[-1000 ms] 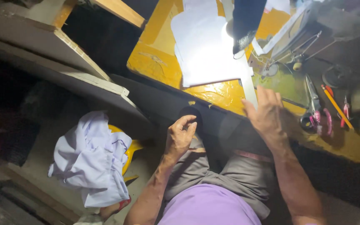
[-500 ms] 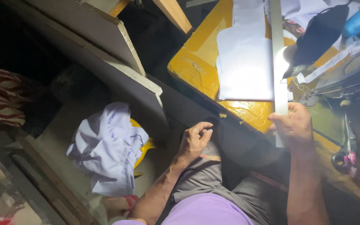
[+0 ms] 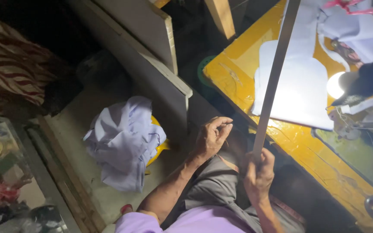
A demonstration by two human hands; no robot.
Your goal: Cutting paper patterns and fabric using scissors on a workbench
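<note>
Head view: right hand (image 3: 259,172) fist-gripped on the lower end of a long metal ruler (image 3: 273,77), which runs up toward 1 o'clock across the yellow table (image 3: 234,69) and white fabric piece (image 3: 301,92). Left hand (image 3: 211,137) at 10 o'clock of the right, fingertips pinched together, contents unclear. Versus 0.5 s ago: the right hand has dropped off the table edge toward the lap, and the ruler now slants.

dim scene, lamp (image 3: 336,84) glare, deep shadows

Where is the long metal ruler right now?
In the head view, the long metal ruler stands at right, its lower end gripped by the right hand, slanting up across the pale fabric piece on the yellow table.
</note>
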